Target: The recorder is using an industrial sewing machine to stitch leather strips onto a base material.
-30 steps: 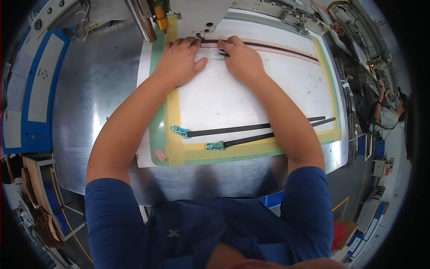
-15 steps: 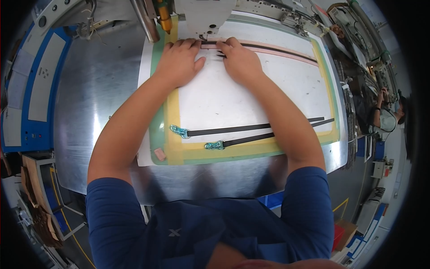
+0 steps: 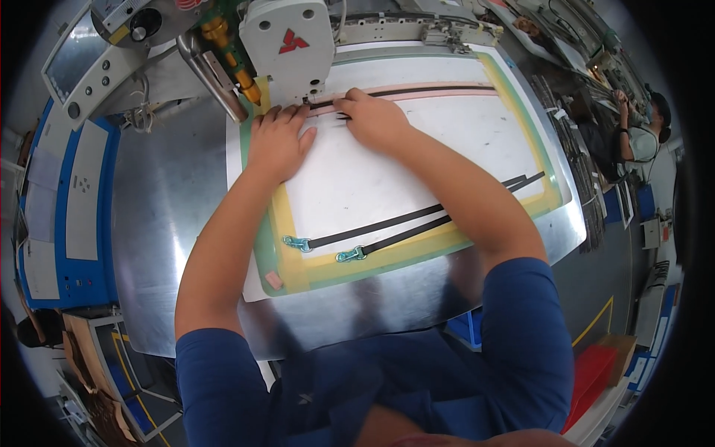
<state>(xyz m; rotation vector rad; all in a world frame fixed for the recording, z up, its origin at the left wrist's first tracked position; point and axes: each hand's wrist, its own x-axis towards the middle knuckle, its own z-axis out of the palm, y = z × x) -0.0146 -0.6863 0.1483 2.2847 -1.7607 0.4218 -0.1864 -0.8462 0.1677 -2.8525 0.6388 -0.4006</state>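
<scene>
As the long, flat black strap (image 3: 439, 89) lies left to right on the far side, the bare right hand (image 3: 376, 123), holding a dark pointed tool (image 3: 342, 116), touches its left part beside the flat, bare left hand (image 3: 278, 143).

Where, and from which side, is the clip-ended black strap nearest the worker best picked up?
Probably by its teal clip, from the near side: this bulkier end lies uncovered, while the other strap lies just beyond and the right forearm hides part of the near strap.
</scene>
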